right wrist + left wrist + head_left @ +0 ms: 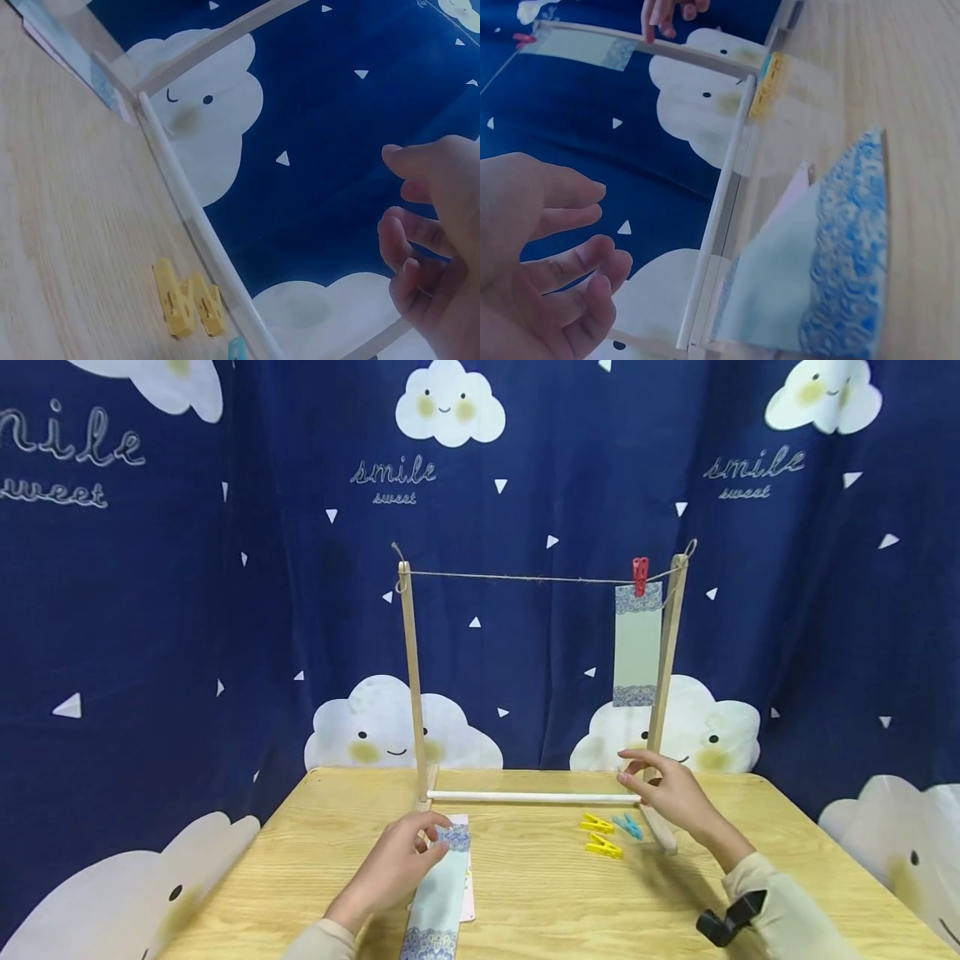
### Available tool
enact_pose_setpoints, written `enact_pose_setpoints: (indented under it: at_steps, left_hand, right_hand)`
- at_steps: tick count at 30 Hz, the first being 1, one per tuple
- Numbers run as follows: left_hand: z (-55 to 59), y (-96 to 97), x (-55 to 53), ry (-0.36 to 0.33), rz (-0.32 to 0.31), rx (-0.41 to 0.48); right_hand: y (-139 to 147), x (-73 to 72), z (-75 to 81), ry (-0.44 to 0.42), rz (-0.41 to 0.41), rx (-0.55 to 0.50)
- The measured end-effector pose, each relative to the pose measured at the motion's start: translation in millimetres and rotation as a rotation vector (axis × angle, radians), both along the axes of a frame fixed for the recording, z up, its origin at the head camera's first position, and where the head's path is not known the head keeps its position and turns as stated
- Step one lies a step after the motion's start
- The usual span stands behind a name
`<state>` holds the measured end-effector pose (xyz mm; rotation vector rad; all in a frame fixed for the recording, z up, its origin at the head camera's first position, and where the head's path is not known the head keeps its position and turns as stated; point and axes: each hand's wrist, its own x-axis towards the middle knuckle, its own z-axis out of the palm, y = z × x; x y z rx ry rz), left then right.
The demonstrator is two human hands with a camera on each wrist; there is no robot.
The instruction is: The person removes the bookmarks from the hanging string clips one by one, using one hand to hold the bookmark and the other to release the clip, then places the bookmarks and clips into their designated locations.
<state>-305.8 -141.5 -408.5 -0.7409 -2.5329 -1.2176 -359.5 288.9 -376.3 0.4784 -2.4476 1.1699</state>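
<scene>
A pale green card with blue lace-patterned ends hangs from the string at the right, held by a red clothespin. Below it my right hand hovers in front of the right post, fingers loosely bent and holding nothing. My left hand is over the table at the left, its loosely curled fingers empty in the left wrist view. Beside and under it lies another lace-ended card, on top of a pinkish card. Two yellow clothespins and a blue clothespin lie nearest the right hand.
A wooden frame stands on the table, with a left post, a right post and a white bar low between them. String runs across the top. Behind hangs a dark blue curtain with clouds.
</scene>
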Motion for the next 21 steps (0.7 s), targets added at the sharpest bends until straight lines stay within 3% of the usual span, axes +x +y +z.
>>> enact_pose_setpoints:
  at_steps: [10,15,21]
  left_hand:
    - [8.3,15.4,-11.2,0.05,-0.022,0.022]
    - [9.2,22.0,-18.3,0.08,-0.002,0.027]
    - [18.3,37.4,-31.2,0.13,0.017,0.072]
  right_hand:
    - [2.3,-2.8,7.2,-0.006,-0.007,-0.008]
    - [2.8,-1.9,16.9,0.007,0.001,0.004]
    - [9.7,-0.9,30.5,0.047,-0.014,0.004]
